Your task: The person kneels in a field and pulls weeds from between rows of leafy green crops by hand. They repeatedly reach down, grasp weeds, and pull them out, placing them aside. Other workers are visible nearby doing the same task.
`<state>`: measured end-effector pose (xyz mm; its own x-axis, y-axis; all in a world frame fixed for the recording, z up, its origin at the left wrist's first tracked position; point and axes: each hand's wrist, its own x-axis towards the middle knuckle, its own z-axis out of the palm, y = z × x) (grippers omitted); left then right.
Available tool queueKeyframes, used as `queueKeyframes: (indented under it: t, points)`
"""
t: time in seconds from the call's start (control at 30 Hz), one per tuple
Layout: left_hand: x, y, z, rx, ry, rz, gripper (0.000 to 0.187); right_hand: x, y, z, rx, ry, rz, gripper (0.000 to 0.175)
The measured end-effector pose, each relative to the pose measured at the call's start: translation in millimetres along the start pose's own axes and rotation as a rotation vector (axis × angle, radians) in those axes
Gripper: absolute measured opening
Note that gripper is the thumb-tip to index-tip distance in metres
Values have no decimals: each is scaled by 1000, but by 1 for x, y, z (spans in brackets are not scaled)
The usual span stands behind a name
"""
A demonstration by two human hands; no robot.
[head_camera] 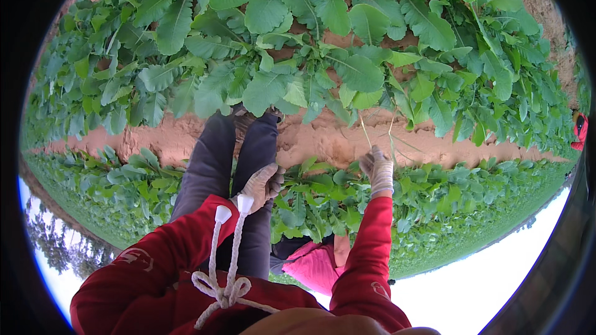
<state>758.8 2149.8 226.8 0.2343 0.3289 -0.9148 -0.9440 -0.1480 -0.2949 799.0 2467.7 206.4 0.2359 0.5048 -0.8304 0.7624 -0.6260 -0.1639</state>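
Observation:
My right hand (378,167), in a pale work glove, pinches a thin, pale weed stem (365,130) over the strip of bare soil. Fine grassy blades and a second thin stalk (390,132) hang beside the fingers; whether that stalk is held too is unclear. My left hand (263,185), also gloved, is by my knee in dark trousers (253,149), its fingers curled inward. What lies inside those fingers is hidden. Beyond both hands grows a dense row of broad-leaved green crop plants (265,14), with lobed leaves like radish or turnip.
A reddish soil furrow (321,137) crosses between two crop rows. The nearer row (321,195) grows beneath my arms. A person in a pink top (312,265) is close by at the bottom, and another person in red (579,130) is at the far right edge. White drawstrings (228,260) dangle from my red top.

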Motion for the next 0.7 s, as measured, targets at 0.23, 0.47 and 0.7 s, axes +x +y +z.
queueKeyframes:
  t: [0.23,0.47,0.7]
  points:
    - [-3,-7,-2,-30,-69,-18,28,-60,-119,79,-421,-457,-1152,23]
    - [-3,-8,-5,21,-25,-9,29,6,-203,249,-1660,-250,-938,23]
    - [-4,-9,-2,1,-64,9,29,62,-190,203,-741,192,-1180,24]
